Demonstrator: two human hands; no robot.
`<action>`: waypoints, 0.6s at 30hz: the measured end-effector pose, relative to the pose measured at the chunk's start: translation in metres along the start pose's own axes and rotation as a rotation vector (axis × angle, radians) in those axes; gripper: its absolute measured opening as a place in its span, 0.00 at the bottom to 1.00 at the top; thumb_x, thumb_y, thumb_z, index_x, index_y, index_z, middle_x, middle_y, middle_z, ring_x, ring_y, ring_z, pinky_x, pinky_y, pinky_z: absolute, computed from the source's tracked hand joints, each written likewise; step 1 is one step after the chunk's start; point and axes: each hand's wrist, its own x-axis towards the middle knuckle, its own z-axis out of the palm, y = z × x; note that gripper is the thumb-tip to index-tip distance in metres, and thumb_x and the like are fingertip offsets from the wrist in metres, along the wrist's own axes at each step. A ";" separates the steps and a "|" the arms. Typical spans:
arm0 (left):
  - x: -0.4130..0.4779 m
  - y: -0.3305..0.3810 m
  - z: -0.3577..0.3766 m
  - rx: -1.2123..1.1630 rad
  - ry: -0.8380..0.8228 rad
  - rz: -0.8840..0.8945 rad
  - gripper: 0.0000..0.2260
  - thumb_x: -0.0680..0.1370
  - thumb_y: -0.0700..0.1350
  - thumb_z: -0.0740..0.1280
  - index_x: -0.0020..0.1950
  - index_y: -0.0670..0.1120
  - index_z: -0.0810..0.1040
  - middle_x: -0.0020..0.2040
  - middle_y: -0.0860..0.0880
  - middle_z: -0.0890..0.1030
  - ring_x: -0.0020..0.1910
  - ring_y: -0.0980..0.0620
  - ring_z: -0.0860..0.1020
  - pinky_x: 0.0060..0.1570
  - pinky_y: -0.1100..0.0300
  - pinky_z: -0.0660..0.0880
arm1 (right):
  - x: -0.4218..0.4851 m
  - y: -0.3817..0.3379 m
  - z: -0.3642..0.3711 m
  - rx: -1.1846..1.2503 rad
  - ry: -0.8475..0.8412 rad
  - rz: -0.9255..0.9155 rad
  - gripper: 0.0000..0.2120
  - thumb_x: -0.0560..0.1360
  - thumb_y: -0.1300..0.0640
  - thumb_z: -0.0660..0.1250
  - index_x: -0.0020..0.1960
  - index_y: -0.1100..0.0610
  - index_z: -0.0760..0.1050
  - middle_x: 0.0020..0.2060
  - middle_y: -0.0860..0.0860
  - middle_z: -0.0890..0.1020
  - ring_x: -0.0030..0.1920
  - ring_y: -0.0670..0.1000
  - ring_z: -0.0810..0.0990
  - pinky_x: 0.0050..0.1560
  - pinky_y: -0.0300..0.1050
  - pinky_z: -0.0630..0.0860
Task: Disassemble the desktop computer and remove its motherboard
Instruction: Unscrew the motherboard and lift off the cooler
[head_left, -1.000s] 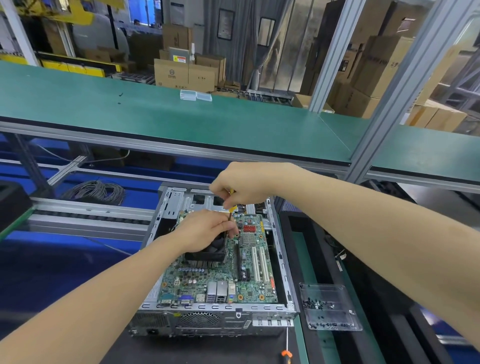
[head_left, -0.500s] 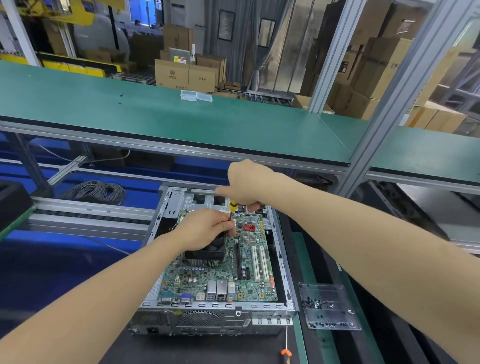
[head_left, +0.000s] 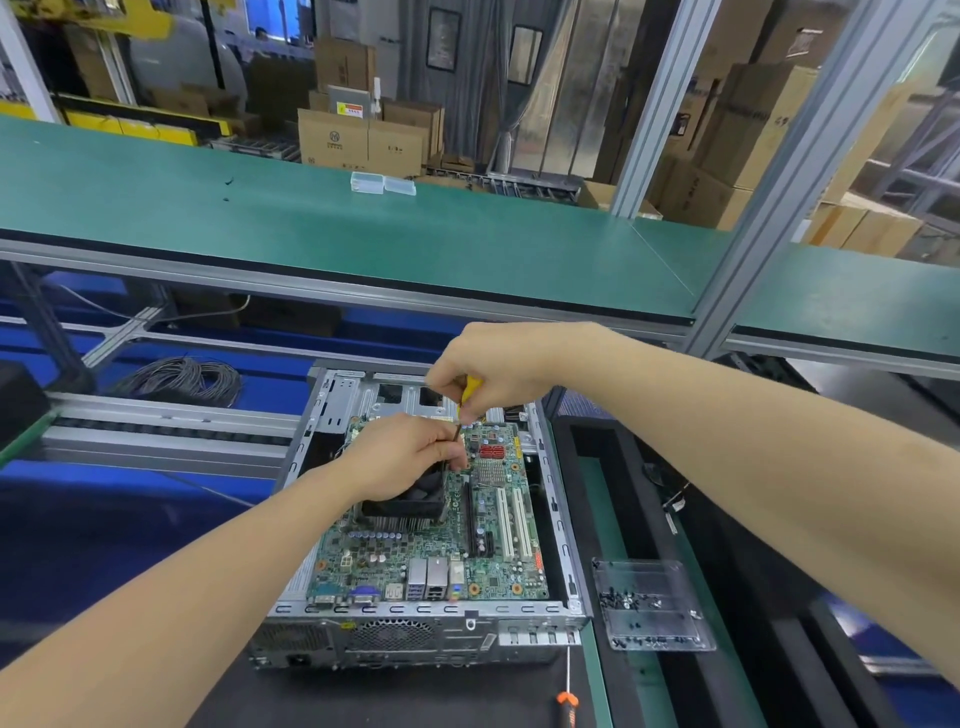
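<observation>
Inside open case (head_left: 557, 519), yellow screwdriver (head_left: 470, 388)

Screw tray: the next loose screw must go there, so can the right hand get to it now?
Probably yes. The tray lies uncovered just right of the case, on that hand's side, with nothing standing between. The right hand grips the screwdriver, though, so it would carry that along.

left hand (head_left: 410, 457): bare | right hand (head_left: 493, 371): bare | forearms (head_left: 208, 597): bare to frame edge

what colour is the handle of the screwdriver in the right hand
Yellow. The screwdriver handle pokes out of the right hand, clearest in the head view.
</observation>
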 end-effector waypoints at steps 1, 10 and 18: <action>0.000 0.000 0.000 -0.006 -0.007 -0.004 0.13 0.85 0.59 0.59 0.50 0.60 0.82 0.37 0.78 0.75 0.39 0.73 0.75 0.34 0.62 0.65 | -0.002 0.002 0.000 -0.028 -0.010 -0.036 0.16 0.75 0.55 0.76 0.38 0.52 0.69 0.32 0.46 0.73 0.32 0.44 0.68 0.32 0.36 0.61; -0.004 0.005 -0.004 -0.002 0.004 -0.029 0.13 0.86 0.56 0.59 0.47 0.60 0.81 0.32 0.72 0.75 0.31 0.66 0.74 0.30 0.58 0.62 | -0.005 -0.011 -0.003 0.029 0.135 0.210 0.24 0.77 0.33 0.66 0.44 0.54 0.80 0.37 0.49 0.83 0.37 0.47 0.80 0.35 0.37 0.69; -0.003 0.004 -0.004 0.043 0.006 -0.011 0.13 0.86 0.56 0.58 0.48 0.59 0.81 0.32 0.76 0.73 0.34 0.70 0.74 0.33 0.59 0.65 | 0.021 -0.021 -0.003 0.095 -0.123 0.552 0.23 0.85 0.48 0.60 0.37 0.59 0.79 0.23 0.48 0.81 0.23 0.51 0.78 0.34 0.42 0.77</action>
